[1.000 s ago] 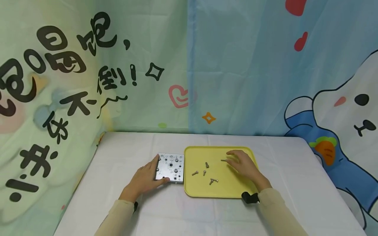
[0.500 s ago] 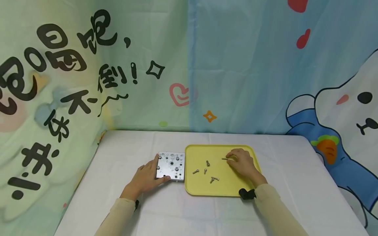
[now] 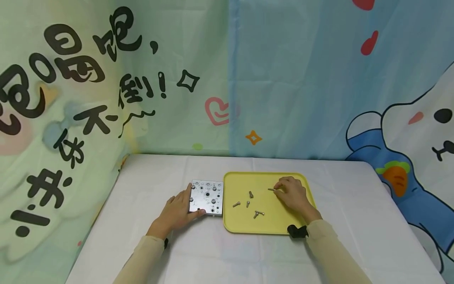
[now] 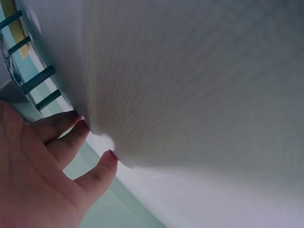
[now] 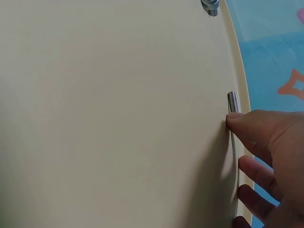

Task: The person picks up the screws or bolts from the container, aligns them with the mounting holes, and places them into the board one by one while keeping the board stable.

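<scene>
**A small bolt pinched in the tray, a plate steadied beside it**

We had our right hand [image 3: 292, 194] inside the yellow tray [image 3: 305, 185], its fingertips curled onto a slim bolt [image 3: 271, 189] lying near the tray's far right part; the wrist view showed a fingertip [image 5: 237, 121] pressed against the threaded shank [image 5: 232, 101]. We judged the bolt light, stiff and smooth enough to roll or slip, so the best hold looked to be a pinch across the shank near the head. Our left hand [image 3: 177, 211] gripped the near left corner of the metal plate [image 3: 207, 197], thumb along its front edge, fingers on its side. The plate looked rigid and heavier, unlikely to shift on the white cloth [image 3: 142, 185].

Four loose bolts [image 3: 248, 204] lay mid-tray, well apart from the right hand. The tray's raised rim stood just beside the plate's right edge, leaving open cloth to the left, front and far right.
</scene>
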The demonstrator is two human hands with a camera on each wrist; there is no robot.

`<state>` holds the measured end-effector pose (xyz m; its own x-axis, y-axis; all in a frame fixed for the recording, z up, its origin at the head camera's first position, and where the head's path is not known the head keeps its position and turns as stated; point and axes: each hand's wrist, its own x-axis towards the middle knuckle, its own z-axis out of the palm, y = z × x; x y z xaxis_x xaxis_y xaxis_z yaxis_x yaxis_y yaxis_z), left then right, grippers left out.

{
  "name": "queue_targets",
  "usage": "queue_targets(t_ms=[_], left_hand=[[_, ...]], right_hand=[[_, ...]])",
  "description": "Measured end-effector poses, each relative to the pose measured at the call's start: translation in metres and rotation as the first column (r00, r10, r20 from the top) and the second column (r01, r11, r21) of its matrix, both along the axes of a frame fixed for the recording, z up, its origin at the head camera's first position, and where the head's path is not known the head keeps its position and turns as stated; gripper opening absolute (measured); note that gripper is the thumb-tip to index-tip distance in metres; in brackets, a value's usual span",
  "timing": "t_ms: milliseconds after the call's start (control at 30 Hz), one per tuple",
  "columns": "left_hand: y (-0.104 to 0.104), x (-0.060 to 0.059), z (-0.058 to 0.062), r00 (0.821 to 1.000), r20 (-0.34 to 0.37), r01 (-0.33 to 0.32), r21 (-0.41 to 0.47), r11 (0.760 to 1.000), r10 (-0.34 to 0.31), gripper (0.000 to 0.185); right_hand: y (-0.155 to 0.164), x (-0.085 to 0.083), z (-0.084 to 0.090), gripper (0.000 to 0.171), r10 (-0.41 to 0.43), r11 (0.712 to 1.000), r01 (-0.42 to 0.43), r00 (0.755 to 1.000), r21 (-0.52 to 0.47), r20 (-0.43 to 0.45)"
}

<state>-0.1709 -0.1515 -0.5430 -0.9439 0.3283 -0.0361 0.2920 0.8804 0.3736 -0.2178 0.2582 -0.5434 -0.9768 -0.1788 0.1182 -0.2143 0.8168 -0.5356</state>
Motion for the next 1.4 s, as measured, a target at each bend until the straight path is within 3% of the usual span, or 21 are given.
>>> queue_targets(t_ms=[300, 733, 1033, 1400], left_hand=[[0.001, -0.001, 0.003, 1.0, 0.007, -0.001, 0.005, 1.0, 0.001, 0.107], [0.0, -0.001, 0.001, 1.0, 0.013, -0.003, 0.011, 1.0, 0.002, 0.107], [-0.001, -0.001, 0.0, 1.0, 0.022, -0.003, -0.001, 1.0, 0.003, 0.108], [0.0, -0.001, 0.001, 1.0, 0.03, -0.007, 0.002, 1.0, 0.007, 0.108]], right_hand=[[0.0, -0.002, 0.002, 0.012, -0.003, 1.0, 0.003, 1.0, 0.025, 0.024], [-0.002, -0.001, 0.008, 0.015, 0.018, 1.0, -0.017, 0.999, -0.019, 0.04], [-0.01, -0.001, 0.016, 0.009, 0.078, 0.992, -0.079, 0.997, -0.098, -0.018], [-0.035, 0.003, 0.031, 0.006, 0.119, 0.991, -0.122, 0.991, -0.057, -0.062]])
